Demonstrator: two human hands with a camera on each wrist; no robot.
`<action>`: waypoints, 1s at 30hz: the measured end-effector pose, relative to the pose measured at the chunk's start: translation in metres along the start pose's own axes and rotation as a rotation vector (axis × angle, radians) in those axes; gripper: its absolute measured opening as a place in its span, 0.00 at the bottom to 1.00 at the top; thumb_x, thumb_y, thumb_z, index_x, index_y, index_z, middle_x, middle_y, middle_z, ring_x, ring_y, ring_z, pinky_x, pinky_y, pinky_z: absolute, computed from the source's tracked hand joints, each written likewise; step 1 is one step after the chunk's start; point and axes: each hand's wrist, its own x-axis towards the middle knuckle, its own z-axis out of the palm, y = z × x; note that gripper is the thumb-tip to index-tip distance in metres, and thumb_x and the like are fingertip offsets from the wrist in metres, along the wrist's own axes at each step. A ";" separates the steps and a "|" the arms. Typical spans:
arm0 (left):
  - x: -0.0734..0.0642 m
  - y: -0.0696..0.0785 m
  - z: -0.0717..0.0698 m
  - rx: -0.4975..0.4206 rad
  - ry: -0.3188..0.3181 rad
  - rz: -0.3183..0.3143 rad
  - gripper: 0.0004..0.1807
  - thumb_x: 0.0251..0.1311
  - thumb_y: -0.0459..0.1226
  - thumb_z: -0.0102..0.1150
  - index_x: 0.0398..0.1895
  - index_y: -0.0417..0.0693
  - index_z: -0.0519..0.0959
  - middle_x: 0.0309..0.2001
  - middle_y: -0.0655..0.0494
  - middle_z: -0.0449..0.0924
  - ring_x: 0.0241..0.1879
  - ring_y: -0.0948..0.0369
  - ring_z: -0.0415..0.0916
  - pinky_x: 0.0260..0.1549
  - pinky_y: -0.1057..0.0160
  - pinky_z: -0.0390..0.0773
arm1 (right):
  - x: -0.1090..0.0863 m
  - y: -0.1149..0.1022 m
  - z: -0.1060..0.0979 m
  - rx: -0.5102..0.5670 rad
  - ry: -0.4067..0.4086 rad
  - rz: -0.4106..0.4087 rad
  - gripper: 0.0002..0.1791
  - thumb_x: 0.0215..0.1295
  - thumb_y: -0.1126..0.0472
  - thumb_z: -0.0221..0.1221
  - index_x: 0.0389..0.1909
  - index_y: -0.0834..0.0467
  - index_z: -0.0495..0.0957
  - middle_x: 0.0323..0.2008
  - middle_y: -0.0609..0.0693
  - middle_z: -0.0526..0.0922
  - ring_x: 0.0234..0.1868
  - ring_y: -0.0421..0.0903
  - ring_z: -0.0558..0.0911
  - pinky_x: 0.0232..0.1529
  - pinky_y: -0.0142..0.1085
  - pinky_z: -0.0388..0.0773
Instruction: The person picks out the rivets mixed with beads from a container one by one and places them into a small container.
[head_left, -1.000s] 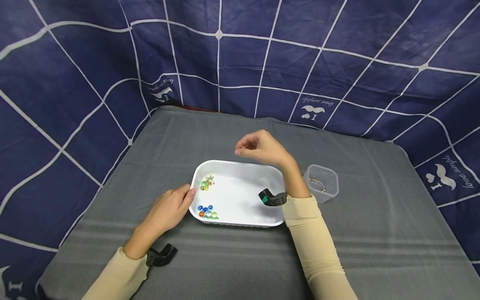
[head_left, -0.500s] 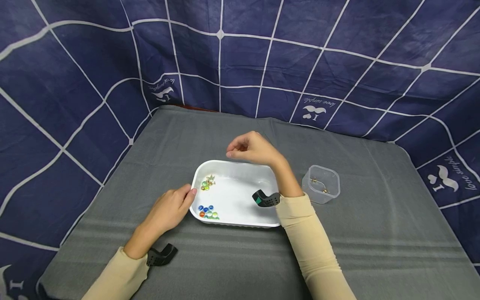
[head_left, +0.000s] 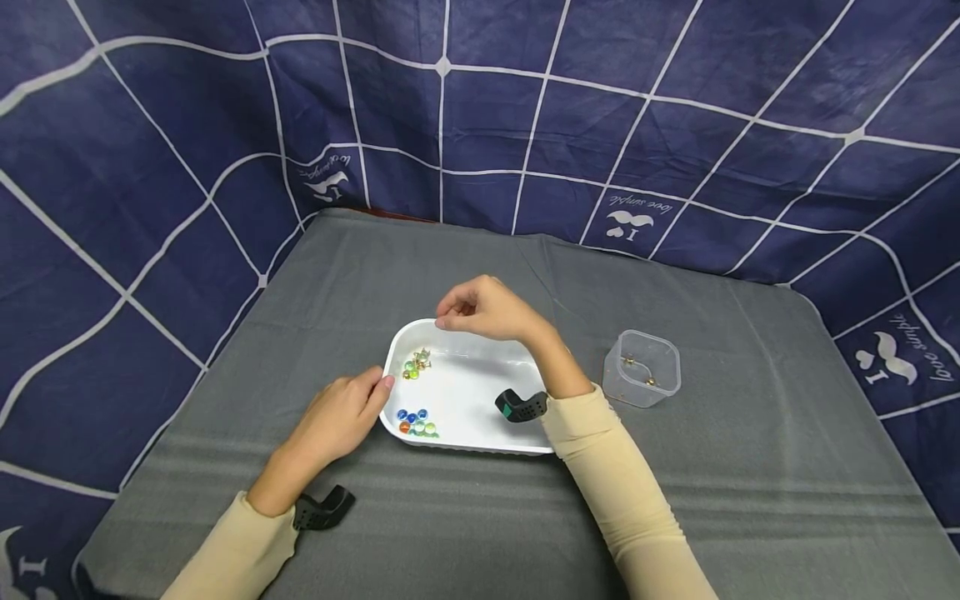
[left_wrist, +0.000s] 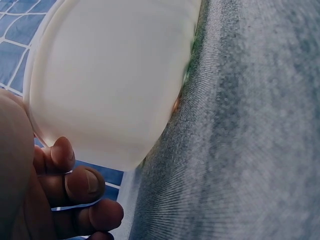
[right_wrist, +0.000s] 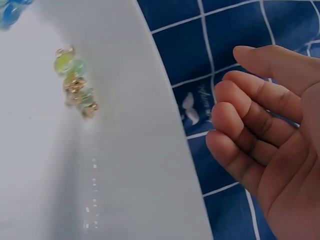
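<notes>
The white plastic tray (head_left: 480,400) has its left rim pinched by my left hand (head_left: 341,417), thumb on top and fingers outside below the rim. My right hand (head_left: 483,310) hovers over the tray's far rim, fingers loosely curled and holding nothing; in the right wrist view, a gap shows between thumb and fingertips. A small cluster of gold-coloured pieces with green and yellow glass beads (right_wrist: 75,80) lies in the tray's far left corner. Blue, orange and green glass marbles (head_left: 415,422) are grouped in its near left corner.
Right of the tray stands a clear plastic box (head_left: 642,368) with small gold-coloured pieces inside. Grey cloth (head_left: 750,433) covers the table, and a dark blue curtain with white lines (head_left: 495,108) hangs around its back and sides.
My right hand has moved left and slightly nearer, from behind the tray to above its far rim. The left hand stays on the tray's left rim.
</notes>
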 end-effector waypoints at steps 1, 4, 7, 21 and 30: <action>0.000 0.000 0.000 -0.001 -0.001 0.001 0.15 0.75 0.40 0.47 0.25 0.48 0.69 0.16 0.59 0.60 0.17 0.60 0.60 0.16 0.60 0.59 | 0.001 0.000 0.001 -0.001 -0.006 0.002 0.05 0.62 0.65 0.65 0.36 0.62 0.86 0.24 0.45 0.81 0.28 0.38 0.77 0.35 0.32 0.76; 0.001 0.000 0.000 -0.001 -0.003 0.003 0.15 0.75 0.40 0.47 0.26 0.48 0.69 0.16 0.59 0.60 0.17 0.60 0.60 0.16 0.60 0.59 | 0.002 0.001 0.005 -0.007 -0.029 0.005 0.06 0.63 0.64 0.65 0.37 0.63 0.85 0.26 0.45 0.83 0.29 0.38 0.79 0.36 0.32 0.76; 0.001 0.000 0.000 0.000 -0.007 0.001 0.15 0.75 0.40 0.47 0.26 0.48 0.69 0.16 0.59 0.60 0.17 0.60 0.60 0.16 0.60 0.59 | 0.003 0.002 0.007 -0.017 -0.048 0.002 0.06 0.63 0.64 0.65 0.38 0.63 0.85 0.28 0.46 0.85 0.30 0.38 0.81 0.37 0.31 0.77; 0.002 -0.001 -0.001 0.011 0.000 0.016 0.15 0.75 0.40 0.47 0.26 0.48 0.70 0.16 0.60 0.61 0.17 0.60 0.61 0.16 0.60 0.60 | 0.005 0.008 0.021 -0.021 -0.117 -0.030 0.05 0.59 0.67 0.63 0.36 0.62 0.85 0.25 0.44 0.85 0.27 0.36 0.81 0.33 0.30 0.76; 0.000 -0.003 0.000 0.013 0.000 0.011 0.15 0.75 0.40 0.47 0.26 0.49 0.70 0.16 0.61 0.61 0.17 0.61 0.61 0.16 0.60 0.59 | 0.005 0.010 0.028 -0.040 -0.167 -0.001 0.06 0.61 0.65 0.64 0.37 0.63 0.85 0.24 0.44 0.85 0.25 0.36 0.80 0.31 0.29 0.75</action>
